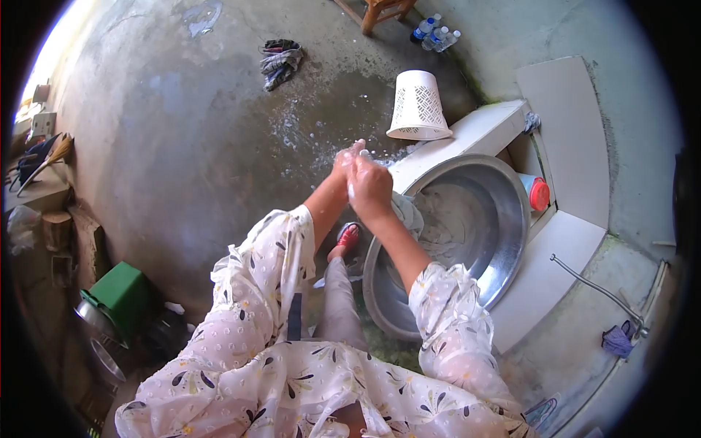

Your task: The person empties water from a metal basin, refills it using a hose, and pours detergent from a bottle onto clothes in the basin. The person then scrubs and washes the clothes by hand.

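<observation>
My left hand (pixel 343 158) and my right hand (pixel 371 188) are pressed together in front of me, closed, beside the left rim of a big metal basin (pixel 517 241). Wet white suds show on both. A small white bit peeks out between the fingers; whether it is cloth or foam I cannot tell. Just behind my right wrist a pale, wet cloth (pixel 409 213) hangs at the basin's rim; its link to the hand is hidden. Cloudy water or suds lie in the basin, partly covered by my right forearm.
A white perforated basket (pixel 418 106) stands upside down beyond the basin, by a white ledge (pixel 467 139). A red-capped container (pixel 539 194) sits right of the basin. Dark crumpled cloth (pixel 280 63) and splashes lie on the wet floor. A green bin (pixel 117 299) is at lower left, a faucet (pixel 599 288) at right.
</observation>
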